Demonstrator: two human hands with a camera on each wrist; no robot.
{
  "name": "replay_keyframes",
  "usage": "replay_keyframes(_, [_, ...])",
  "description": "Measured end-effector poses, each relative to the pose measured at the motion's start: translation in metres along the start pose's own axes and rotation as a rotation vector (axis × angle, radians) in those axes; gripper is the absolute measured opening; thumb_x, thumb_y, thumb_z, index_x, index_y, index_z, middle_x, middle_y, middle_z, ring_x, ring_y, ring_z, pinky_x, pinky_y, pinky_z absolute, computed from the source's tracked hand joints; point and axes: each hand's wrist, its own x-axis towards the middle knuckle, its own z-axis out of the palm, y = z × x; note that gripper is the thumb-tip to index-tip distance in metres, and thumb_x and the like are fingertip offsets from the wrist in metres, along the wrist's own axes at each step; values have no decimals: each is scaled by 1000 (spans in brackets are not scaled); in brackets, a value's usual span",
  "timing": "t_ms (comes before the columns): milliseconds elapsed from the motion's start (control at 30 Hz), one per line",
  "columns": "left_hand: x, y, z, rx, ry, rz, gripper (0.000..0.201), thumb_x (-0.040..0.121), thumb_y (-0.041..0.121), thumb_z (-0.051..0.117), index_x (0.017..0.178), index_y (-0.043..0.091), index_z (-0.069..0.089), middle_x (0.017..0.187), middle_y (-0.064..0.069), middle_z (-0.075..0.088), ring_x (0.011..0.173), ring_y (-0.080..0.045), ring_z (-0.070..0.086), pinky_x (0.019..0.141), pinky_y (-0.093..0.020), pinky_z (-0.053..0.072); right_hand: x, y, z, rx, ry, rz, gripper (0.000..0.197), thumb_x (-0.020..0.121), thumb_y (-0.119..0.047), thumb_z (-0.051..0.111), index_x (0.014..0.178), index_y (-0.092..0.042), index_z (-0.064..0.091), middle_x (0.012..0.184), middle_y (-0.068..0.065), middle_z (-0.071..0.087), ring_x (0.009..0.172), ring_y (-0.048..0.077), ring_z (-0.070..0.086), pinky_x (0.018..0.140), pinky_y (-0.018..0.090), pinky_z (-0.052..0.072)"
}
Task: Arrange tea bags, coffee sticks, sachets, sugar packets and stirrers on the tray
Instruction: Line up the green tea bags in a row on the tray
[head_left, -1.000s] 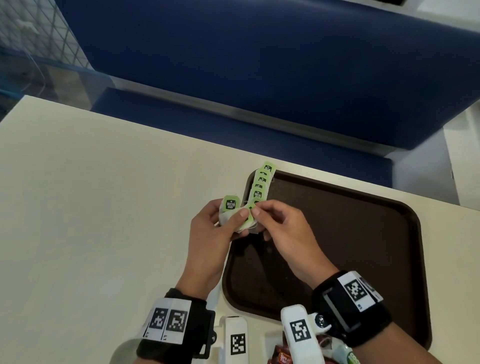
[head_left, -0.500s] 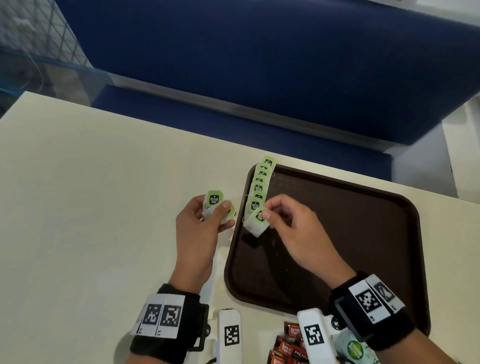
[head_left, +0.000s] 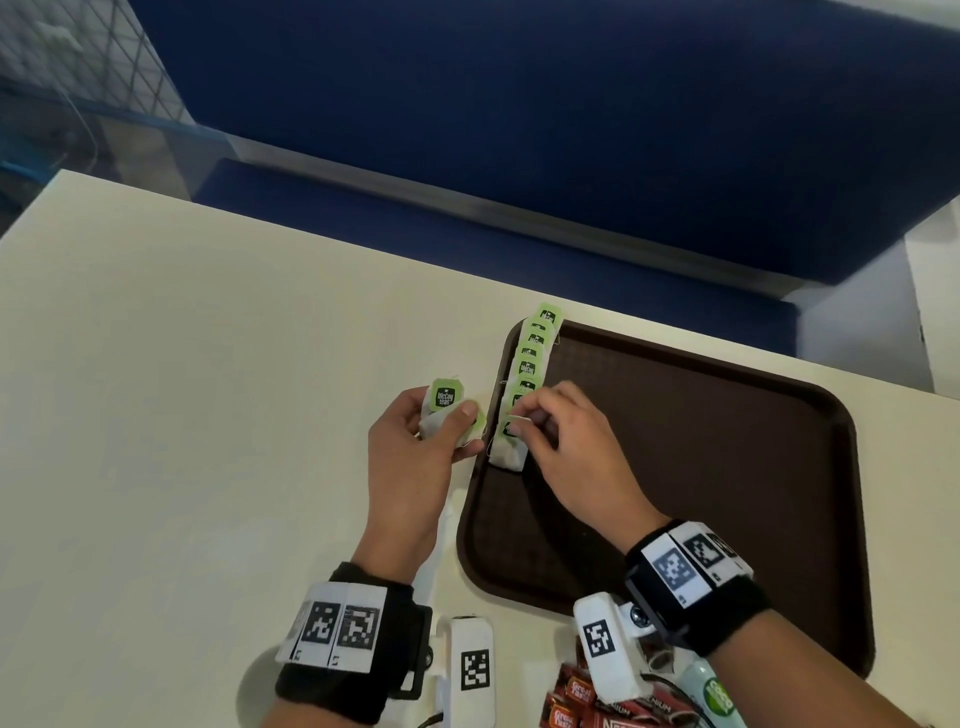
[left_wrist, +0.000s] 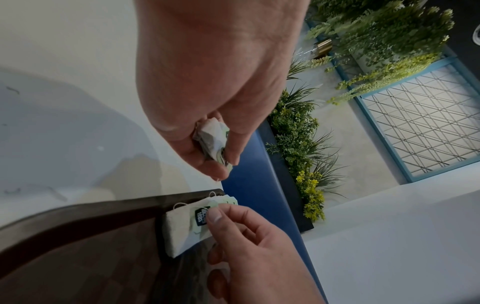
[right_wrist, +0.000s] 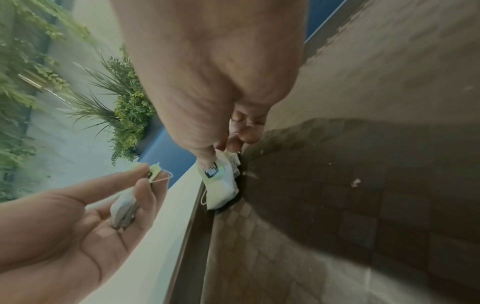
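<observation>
While head view hides it, left hand (right_wrist: 78, 222) cups tea bags (right_wrist: 123, 207).

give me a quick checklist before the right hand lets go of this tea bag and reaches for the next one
1. Tea bag down on the tray: ok, its lower end rests at the left rim.
2. In line with the tea bag row: ok, at the near end.
3. Right hand released: not ok, fingertips pinch its tag.
4. Left hand has more bags: ok, count cannot tell.
5. String tucked: cannot tell.
</observation>
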Motion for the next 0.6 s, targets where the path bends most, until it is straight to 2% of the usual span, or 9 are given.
replay_keyframes(200, [1, 1, 0, 1, 5, -8, 18, 95, 11, 81, 112, 11, 75, 101, -8, 79, 91, -22, 80, 75, -30, 66, 3, 0, -1, -22, 15, -9, 8, 104, -33, 68, 111, -31, 69, 106, -16, 51, 93, 2, 58, 81, 25, 52])
replay_keyframes(333, [1, 2, 2, -6, -8, -16, 18, 96, 11, 80, 113, 9, 74, 100, -7, 79, 90, -21, 81, 75, -29, 66, -1, -4, -4, 10, 119, 1, 16, 103, -33, 69, 119, -31, 67, 112, -16, 48, 96, -1, 56, 78, 15, 48])
replay_keyframes(400, [1, 2, 4, -2, -15, -21, 19, 96, 11, 80, 114, 8, 74, 100, -7, 80, 89, -20, 81, 75, -29, 66, -5, -12, -8, 107, 180, 9, 13, 103, -30, 70, 116, -29, 68, 111, -14, 54, 97, 1, 59, 80, 13, 48])
replay_keyframes(433, [0, 2, 5, -1, -17, -25, 19, 96, 12, 81, 113, 8, 74, 100, -7, 80, 89, -20, 82, 75, -30, 66, -7, -17, -10, 196, 178, 20, 10, 103, -30, 70, 113, -28, 70, 109, -13, 60, 98, 3, 62, 81, 12, 49])
replay_keyframes(500, [-1, 2, 7, -7, -28, -35, 20, 95, 14, 81, 113, 8, 74, 101, -9, 80, 92, -22, 81, 77, -32, 66, -13, -27, -13, 399, 81, 76, 9, 103, -32, 70, 110, -28, 73, 105, -12, 71, 100, 6, 66, 83, 12, 51])
replay_keyframes(600, [-3, 2, 11, -19, -69, -56, 21, 95, 18, 81, 111, 7, 74, 105, -12, 81, 97, -28, 81, 80, -34, 66, -18, -34, -14, 558, -29, 153, 14, 100, -34, 73, 111, -27, 77, 106, -9, 76, 101, 7, 70, 82, 16, 56])
